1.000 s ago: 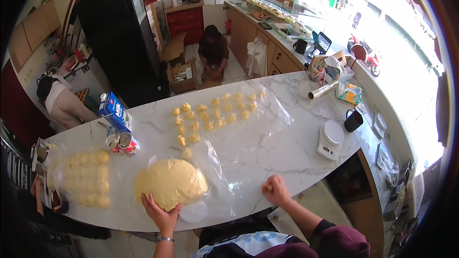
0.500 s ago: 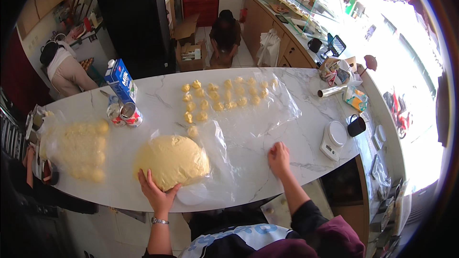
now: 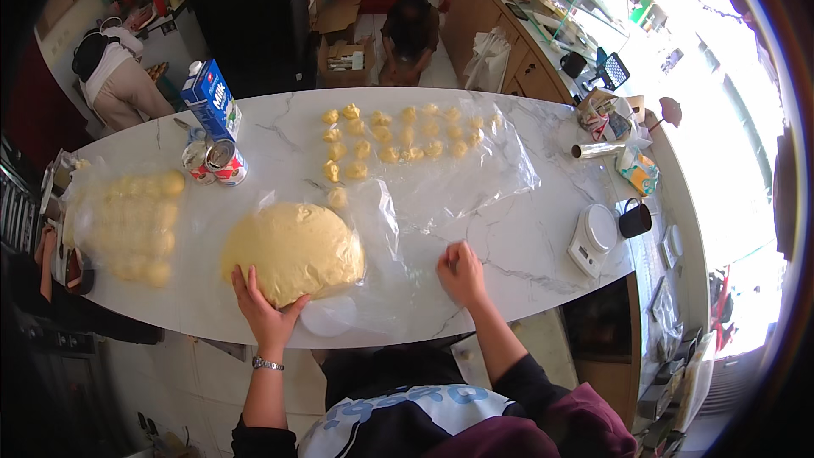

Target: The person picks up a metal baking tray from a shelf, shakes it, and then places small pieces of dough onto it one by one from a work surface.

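Left hand [image 3: 270,322]: fingers [image 3: 252,280] splayed and unclenched, laid against the near side of the dough mass.
Right hand [image 3: 462,276]: fingers curled inward, over the desk [image 3: 543,216]; whether anything is held beneath them cannot be told.
Dough mass [image 3: 292,250], one, large, pale yellow, domed: at 12 to 1 o'clock from the left hand and touching its fingers; at 9 o'clock from the right hand, well apart. Part of its near edge hidden by the left hand; left margin blurred.
White disc [image 3: 331,316], one: just beside the left hand at 3 o'clock, partly beneath clear plastic.
Clear plastic [image 3: 386,225]: at 2 o'clock from the dough mass, crumpled; its full outline hard to make out.
Small dough pieces [image 3: 390,154], several rows: at 1 o'clock from the dough mass.
Tins [image 3: 227,165], opened: at 11 o'clock from it; contents indistinct. Blue carton [image 3: 212,103] behind them.
Dough balls [image 3: 161,242], a batch: at 9 to 10 o'clock, hazy under plastic film [image 3: 85,195].
White scale [image 3: 593,237]: at 2 to 3 o'clock from the right hand, dark mug [image 3: 634,219] beside it.
Co-worker's arm [image 3: 45,267]: far 9 o'clock, mostly lost in shadow.
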### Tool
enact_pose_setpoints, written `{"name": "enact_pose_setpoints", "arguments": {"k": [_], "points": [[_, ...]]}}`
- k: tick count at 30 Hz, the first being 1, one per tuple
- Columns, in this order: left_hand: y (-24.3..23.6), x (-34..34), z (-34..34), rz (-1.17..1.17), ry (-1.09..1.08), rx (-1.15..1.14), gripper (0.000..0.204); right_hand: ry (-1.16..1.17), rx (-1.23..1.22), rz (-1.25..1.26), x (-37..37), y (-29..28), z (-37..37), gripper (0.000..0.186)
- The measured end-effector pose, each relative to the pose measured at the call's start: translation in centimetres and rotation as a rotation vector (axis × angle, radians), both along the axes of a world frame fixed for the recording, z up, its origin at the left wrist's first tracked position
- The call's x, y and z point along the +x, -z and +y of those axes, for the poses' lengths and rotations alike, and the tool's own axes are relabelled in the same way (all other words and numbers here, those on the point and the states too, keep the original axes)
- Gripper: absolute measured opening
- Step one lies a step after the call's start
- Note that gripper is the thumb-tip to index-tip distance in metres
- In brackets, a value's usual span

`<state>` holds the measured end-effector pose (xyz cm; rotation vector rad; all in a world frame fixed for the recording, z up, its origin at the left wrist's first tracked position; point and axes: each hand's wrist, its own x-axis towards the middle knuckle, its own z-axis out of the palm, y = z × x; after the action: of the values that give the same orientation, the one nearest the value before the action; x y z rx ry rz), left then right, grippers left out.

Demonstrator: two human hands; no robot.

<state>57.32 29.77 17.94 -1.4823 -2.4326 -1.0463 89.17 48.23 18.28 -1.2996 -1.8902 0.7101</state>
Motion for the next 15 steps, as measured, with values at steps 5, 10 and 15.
{"name": "enact_pose_setpoints", "arguments": {"k": [5, 10, 15], "points": [[-0.9, 0.1, -0.1, 0.007, -0.005, -0.006, 0.110, -0.067, 0.276, -0.201, 6.9, 0.2, -0.9, 0.022], [0.1, 0.3, 0.4, -0.007, 0.028, 0.012, 0.108, 0.119, 0.027, -0.006, 0.8, -0.5, 2.1, 0.019], [-0.6, -0.2, -0.1, 0.005, 0.019, -0.008, 0.108, -0.024, 0.038, -0.018, 4.6, 0.6, -3.1, 0.025]]}}
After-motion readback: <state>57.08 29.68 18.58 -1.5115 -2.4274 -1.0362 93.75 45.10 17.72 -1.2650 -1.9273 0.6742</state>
